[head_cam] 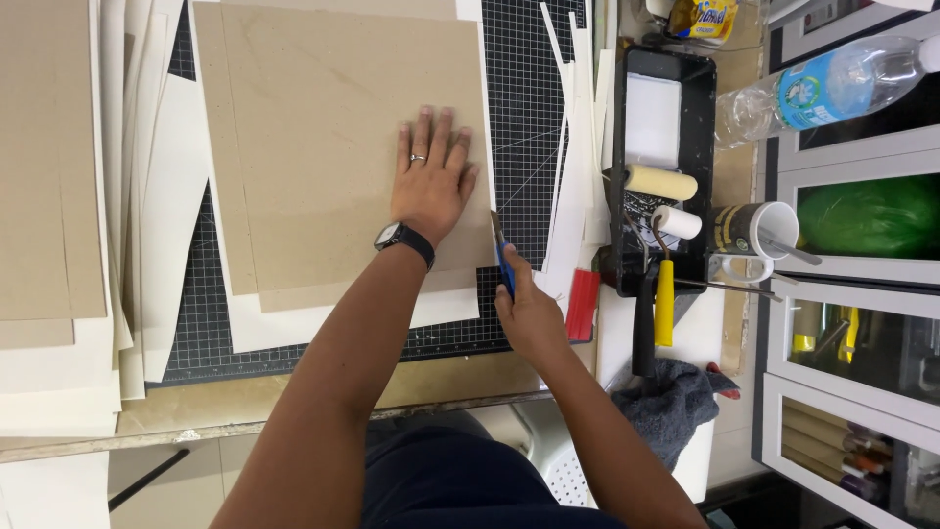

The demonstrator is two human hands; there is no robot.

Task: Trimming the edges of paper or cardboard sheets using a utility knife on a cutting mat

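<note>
Our left hand (431, 186) lay flat, fingers spread, on the brown board (343, 147) atop white paper (294, 328), mid cutting mat (534, 118). Right hand (529, 313) gripped a blue utility knife (504, 263) at the board's 4 o'clock edge; trimmed strips (578, 147) lay at 3 o'clock, so cut prob. partway. Blue-labelled clear bottle (832, 88) at 2 o'clock, yellow packet (703, 18) at 1.

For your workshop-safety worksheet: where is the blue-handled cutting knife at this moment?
In the head view, the blue-handled knife is in the right hand, its blade at the right edge of the brown board, over the cutting mat.
</note>
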